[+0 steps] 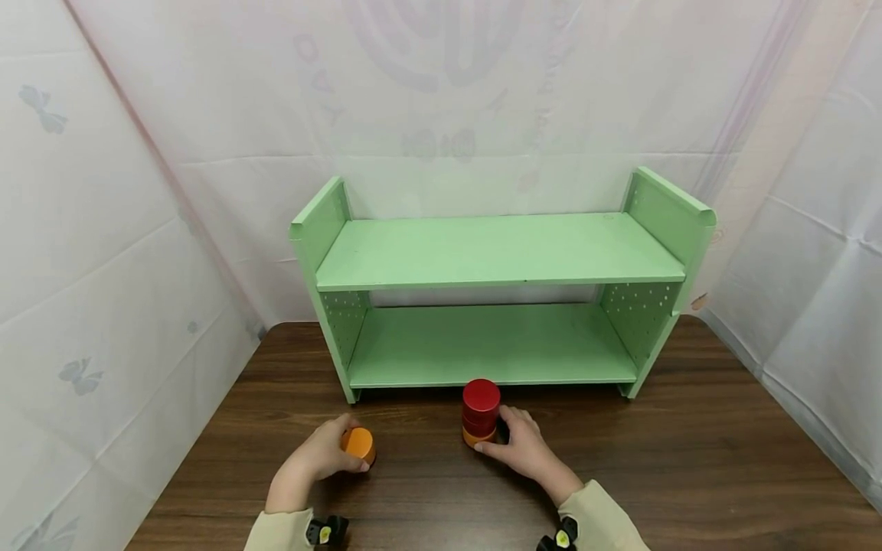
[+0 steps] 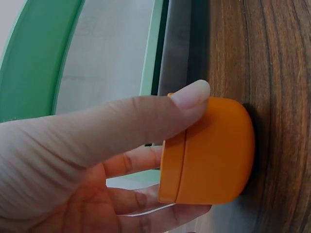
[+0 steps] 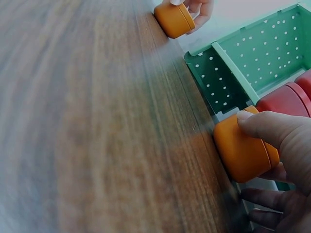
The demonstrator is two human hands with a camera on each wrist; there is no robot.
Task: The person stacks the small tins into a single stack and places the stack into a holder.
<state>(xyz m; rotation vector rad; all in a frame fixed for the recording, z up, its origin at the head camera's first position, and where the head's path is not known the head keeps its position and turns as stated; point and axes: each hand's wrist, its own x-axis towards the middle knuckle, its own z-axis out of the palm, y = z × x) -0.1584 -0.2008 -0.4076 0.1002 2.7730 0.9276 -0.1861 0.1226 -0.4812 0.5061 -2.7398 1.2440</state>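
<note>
My left hand (image 1: 322, 453) grips a small orange jar (image 2: 214, 150) with a lid seam near its top, thumb on one side and fingers on the other. The jar stands upright on the dark wooden table. To the right, my right hand (image 1: 521, 448) holds another orange jar (image 3: 243, 145) low down, its thumb along the near side and fingers behind. On top of this jar sits a glossy red container (image 1: 481, 396), forming an upright stack. The right wrist view shows red parts (image 3: 284, 103) cut off by the frame edge.
A light green two-tier shelf (image 1: 499, 245) stands at the back of the table (image 1: 427, 505), just beyond the stack. Perforated side panels (image 1: 641, 314) close its ends. White patterned sheeting (image 1: 124, 252) hangs behind and at both sides.
</note>
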